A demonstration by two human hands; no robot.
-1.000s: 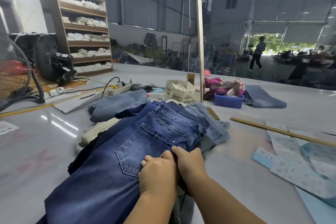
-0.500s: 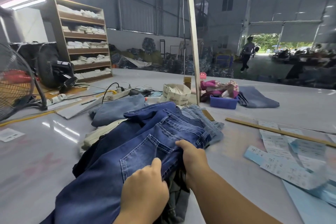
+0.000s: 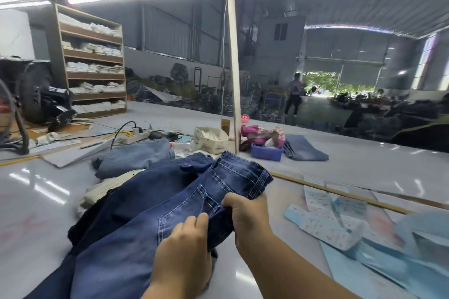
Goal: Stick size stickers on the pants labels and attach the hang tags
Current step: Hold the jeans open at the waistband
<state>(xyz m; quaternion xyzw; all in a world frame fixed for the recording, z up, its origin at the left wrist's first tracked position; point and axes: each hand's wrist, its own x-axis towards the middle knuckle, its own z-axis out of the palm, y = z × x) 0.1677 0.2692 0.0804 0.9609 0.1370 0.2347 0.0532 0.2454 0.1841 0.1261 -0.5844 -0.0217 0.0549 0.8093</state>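
Two hands work one pair of dark jeans [image 3: 150, 204] on the tabletop [image 3: 364, 170]: left hand [image 3: 184, 250] and right hand [image 3: 247, 216] both clenched on denim; several sticker sheets [image 3: 325, 216] lie toward the right edge.

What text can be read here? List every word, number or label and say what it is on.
None can be read.
Sticker sheets: rows of small print, too blurred.
Cream box: faint marks, too small.
Shelf stacks: no legible labels.
Dark blue jeans, gripped by the left hand and right hand: no label in view.
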